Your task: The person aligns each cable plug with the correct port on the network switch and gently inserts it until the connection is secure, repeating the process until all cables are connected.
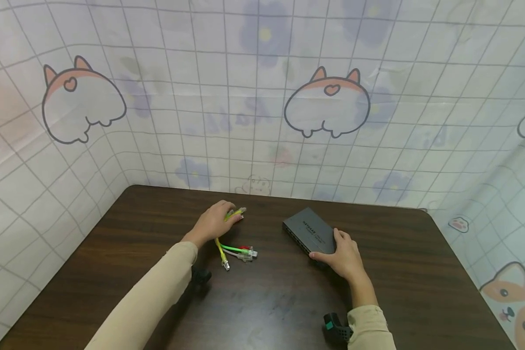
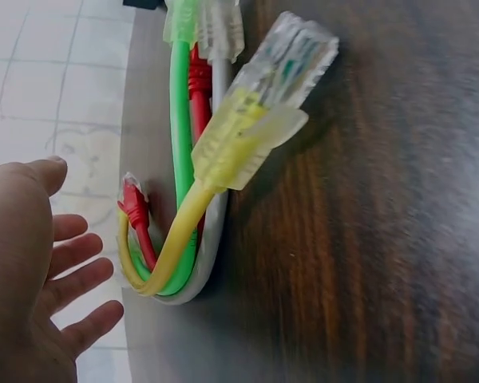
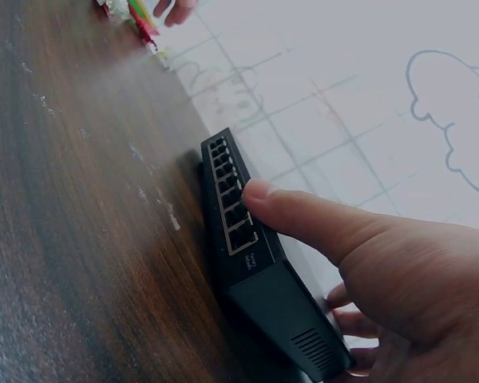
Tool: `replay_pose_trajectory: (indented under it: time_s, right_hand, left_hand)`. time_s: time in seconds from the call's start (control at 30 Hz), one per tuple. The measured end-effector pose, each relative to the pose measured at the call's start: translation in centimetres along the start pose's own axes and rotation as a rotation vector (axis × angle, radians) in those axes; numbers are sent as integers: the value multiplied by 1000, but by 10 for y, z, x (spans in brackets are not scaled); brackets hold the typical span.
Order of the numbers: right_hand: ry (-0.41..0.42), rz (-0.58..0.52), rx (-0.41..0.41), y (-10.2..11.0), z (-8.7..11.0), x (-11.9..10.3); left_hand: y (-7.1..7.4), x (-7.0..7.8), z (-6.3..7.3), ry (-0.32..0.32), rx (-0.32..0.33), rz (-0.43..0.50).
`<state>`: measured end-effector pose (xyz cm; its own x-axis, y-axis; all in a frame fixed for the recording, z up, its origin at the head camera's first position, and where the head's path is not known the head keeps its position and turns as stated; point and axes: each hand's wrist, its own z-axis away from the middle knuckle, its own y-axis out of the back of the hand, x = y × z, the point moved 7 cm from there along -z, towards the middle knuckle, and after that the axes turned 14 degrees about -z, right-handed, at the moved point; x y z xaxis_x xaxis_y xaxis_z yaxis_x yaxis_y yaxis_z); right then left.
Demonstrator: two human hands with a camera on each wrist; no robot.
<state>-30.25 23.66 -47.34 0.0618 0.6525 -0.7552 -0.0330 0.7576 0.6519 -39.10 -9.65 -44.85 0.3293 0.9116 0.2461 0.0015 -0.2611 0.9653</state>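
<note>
My right hand (image 1: 346,255) grips a dark grey NETGEAR network switch (image 1: 309,230) at its near right corner. In the right wrist view, the thumb lies along the top edge of the row of ports (image 3: 230,191), and the other fingers reach round the far side. My left hand (image 1: 214,221) is over a bent bundle of network cables with spread fingers, apart from them in the left wrist view. The bundle has a yellow cable (image 2: 180,239), a green cable (image 2: 180,120), a red cable (image 2: 199,92) and a grey cable (image 2: 212,231), with clear plugs at their ends.
Both hands work over a dark brown wooden table (image 1: 262,311). Behind it and at both sides hangs a white checked curtain (image 1: 245,97) with cartoon animals. A black wrist device (image 1: 336,328) is by the right sleeve, and another dark device (image 1: 200,276) by the left.
</note>
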Motion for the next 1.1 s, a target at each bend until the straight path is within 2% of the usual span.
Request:
replay_pose_trajectory:
  time_s: [0.4,0.73,1.1]
  right_hand:
    - [-4,0,-1,2,-1,2]
    - [-3,-10,0,1,0,1]
    - [-10,-8,4,0,-1,2]
  left_hand:
    - [-5,1,-18,19,-16,2]
    - [-11,1,-29,31,-16,-11]
    - [-10,-1,-37,66,-27,-51]
